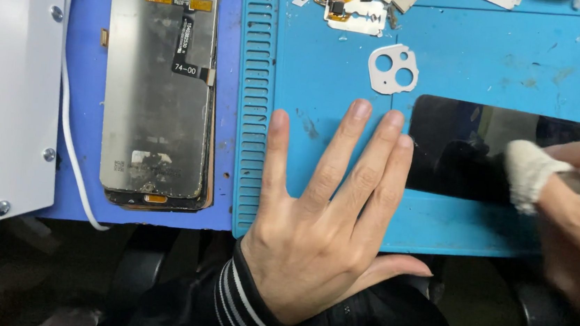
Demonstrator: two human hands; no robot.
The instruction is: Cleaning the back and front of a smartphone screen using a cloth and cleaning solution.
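Glossy black phone screen (472,154) lies flat on the blue ribbed mat (325,82), long axis left-right. Left hand (327,222) spread flat beside it; blurry right hand (579,209) seems to pinch a white cloth wad (530,173) on the glass.

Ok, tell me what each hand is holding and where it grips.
The right hand pinches a white cloth pad at its rear end, pressing it on the black phone screen. The left hand holds nothing; it lies flat on the blue mat.

My left hand (330,222) lies flat, fingers (347,143) spread; my right hand (579,209) is curled, fingers pinched, blurred.
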